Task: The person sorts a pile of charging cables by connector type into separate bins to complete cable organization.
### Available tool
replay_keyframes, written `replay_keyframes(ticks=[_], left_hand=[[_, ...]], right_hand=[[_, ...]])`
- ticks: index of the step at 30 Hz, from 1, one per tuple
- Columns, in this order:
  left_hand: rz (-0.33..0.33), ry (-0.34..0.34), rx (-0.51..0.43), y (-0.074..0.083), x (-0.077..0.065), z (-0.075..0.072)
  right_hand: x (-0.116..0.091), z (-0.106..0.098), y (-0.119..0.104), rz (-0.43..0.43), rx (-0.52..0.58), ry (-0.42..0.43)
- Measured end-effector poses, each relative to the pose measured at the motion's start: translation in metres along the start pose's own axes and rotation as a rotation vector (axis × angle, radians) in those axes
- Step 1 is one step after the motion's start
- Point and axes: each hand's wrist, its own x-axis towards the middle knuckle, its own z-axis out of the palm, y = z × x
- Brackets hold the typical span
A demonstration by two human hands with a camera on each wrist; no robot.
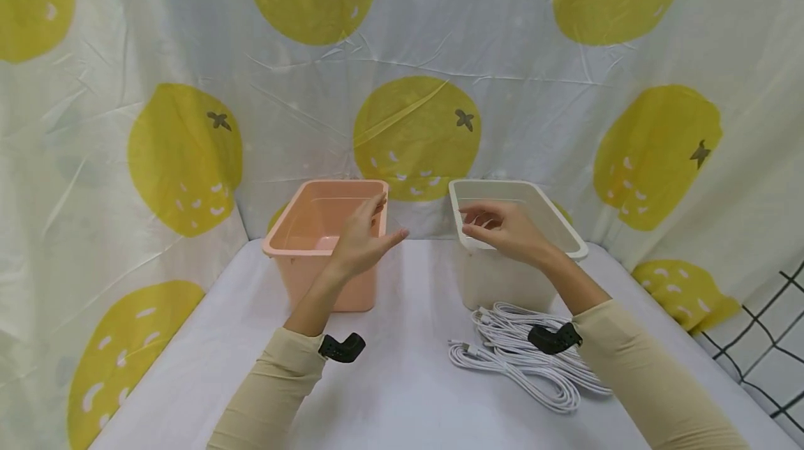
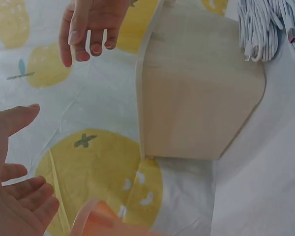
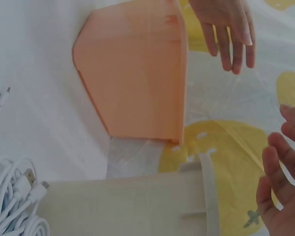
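My left hand [image 1: 363, 241] hovers over the front right rim of a pink plastic bin [image 1: 326, 282], thumb spread away from the fingers and nothing held. Above the near left part of a cream bin [image 1: 502, 282] is my right hand [image 1: 511, 232], its fingers loosely bent and the palm bare in the right wrist view. Several coiled white USB cables [image 1: 527, 359] lie on the table in front of the cream bin, below my right forearm. Their plugs show in the right wrist view, where the cable bundle [image 3: 10, 201] sits at lower left.
Both bins stand side by side at the back of the white table [image 1: 402, 394], a gap between them. Behind hangs a curtain [image 1: 515, 129] printed with yellow fruit. A black wire grid [image 1: 763, 345] stands at the right edge.
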Motion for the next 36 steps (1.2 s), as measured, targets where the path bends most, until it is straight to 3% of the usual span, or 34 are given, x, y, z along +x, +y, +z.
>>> replay_keyframes(ticks=[7, 15, 20, 28, 36], left_hand=[[0.005, -0.03, -0.032, 0.011, 0.004, 0.036], [-0.037, -0.008, -0.111, 0.018, 0.006, 0.07], [-0.076, 0.003, -0.104, 0.017, 0.005, 0.097], [-0.123, 0.025, -0.141, 0.017, 0.012, 0.141], [-0.111, 0.077, -0.195, 0.009, 0.017, 0.172]], right_hand=[[-0.023, -0.012, 0.007, -0.032, -0.044, 0.03], [-0.04, -0.022, 0.009, -0.011, -0.014, 0.052], [-0.059, -0.026, 0.012, -0.005, -0.024, 0.064], [-0.093, -0.03, 0.024, -0.09, -0.09, 0.064], [-0.127, -0.026, 0.044, -0.011, -0.145, 0.046]])
